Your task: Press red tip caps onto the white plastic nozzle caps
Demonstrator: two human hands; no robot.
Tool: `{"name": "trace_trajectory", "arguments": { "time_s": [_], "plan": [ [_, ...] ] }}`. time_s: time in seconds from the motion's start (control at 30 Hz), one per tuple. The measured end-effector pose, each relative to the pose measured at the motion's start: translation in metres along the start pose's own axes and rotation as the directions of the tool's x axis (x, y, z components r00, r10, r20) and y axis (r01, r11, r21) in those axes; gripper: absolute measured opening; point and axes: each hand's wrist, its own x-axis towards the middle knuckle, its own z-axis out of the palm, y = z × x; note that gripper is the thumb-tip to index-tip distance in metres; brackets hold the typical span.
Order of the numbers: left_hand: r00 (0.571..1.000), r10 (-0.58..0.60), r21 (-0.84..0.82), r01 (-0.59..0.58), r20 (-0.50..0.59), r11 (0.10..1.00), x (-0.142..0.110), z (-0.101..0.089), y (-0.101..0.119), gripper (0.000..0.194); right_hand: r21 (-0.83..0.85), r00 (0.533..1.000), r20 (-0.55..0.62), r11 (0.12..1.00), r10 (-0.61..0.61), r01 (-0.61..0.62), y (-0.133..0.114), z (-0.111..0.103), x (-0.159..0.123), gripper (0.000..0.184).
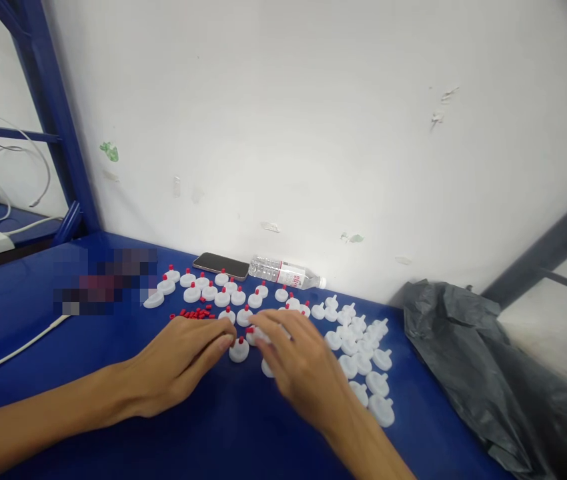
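Observation:
My left hand [183, 360] is closed in a pinch, thumb against fingers; what sits between the fingertips is hidden. Just beside those tips stands a white nozzle cap with a red tip [238, 351]. My right hand [301, 363] curls, slightly blurred, with thumb and fingers around another white nozzle cap [251, 337], whose red tip points toward my left hand. Under the right palm, one more white cap [267, 368] is partly covered. A pile of small red tips [196, 313] lies behind my left hand.
Several red-tipped caps [222, 298] stand in loose rows behind my hands. Plain white caps [363, 347] cluster at the right. A phone [221, 265] and a water bottle [286, 272] lie along the wall. A dark plastic bag [453, 360] is at the right edge, a white cable [18, 353] at left.

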Motion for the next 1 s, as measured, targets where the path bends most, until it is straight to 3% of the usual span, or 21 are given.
{"name": "trace_trajectory", "arguments": {
  "time_s": [0.1,0.2,0.33,0.5,0.63,0.73,0.83,0.9,1.0],
  "plan": [
    [0.995,-0.094,0.052,0.095,-0.027,0.994,0.004,-0.003,-0.01,0.029,-0.052,0.982,-0.041,0.981,0.183,-0.185,0.025,-0.012,-0.005,0.02],
    [0.981,-0.186,0.224,0.193,-0.054,0.955,0.008,-0.004,-0.019,0.025,-0.126,0.937,-0.07,0.929,0.342,-0.349,0.048,-0.022,-0.011,0.018],
    [0.962,-0.271,0.364,0.258,-0.016,0.895,0.009,-0.002,-0.024,0.025,-0.241,0.886,-0.043,0.856,0.461,-0.457,0.067,-0.027,-0.017,0.014],
    [0.949,-0.309,0.382,0.265,0.058,0.886,0.005,0.004,-0.024,0.024,-0.376,0.788,0.166,0.776,0.593,-0.506,0.074,-0.026,-0.02,0.013],
    [0.939,-0.326,0.39,0.26,0.113,0.883,0.005,0.004,-0.024,0.021,-0.339,0.734,0.315,0.793,0.602,-0.506,0.07,-0.026,-0.018,0.025],
    [0.934,-0.331,0.39,0.257,0.135,0.884,0.005,0.004,-0.024,0.021,-0.37,0.737,0.294,0.783,0.609,-0.5,0.069,-0.032,-0.015,0.036],
    [0.933,-0.335,0.383,0.263,0.134,0.885,0.005,0.004,-0.026,0.02,-0.468,0.723,0.205,0.715,0.66,-0.52,0.073,-0.041,-0.016,0.032],
    [0.935,-0.333,0.371,0.267,0.125,0.889,0.005,0.004,-0.027,0.019,-0.502,0.677,0.205,0.67,0.707,-0.548,0.077,-0.046,-0.019,0.033],
    [0.938,-0.32,0.367,0.252,0.137,0.895,0.005,0.006,-0.029,0.019,-0.545,0.561,0.307,0.625,0.769,-0.559,0.082,-0.046,-0.024,0.037]
  ]
}}
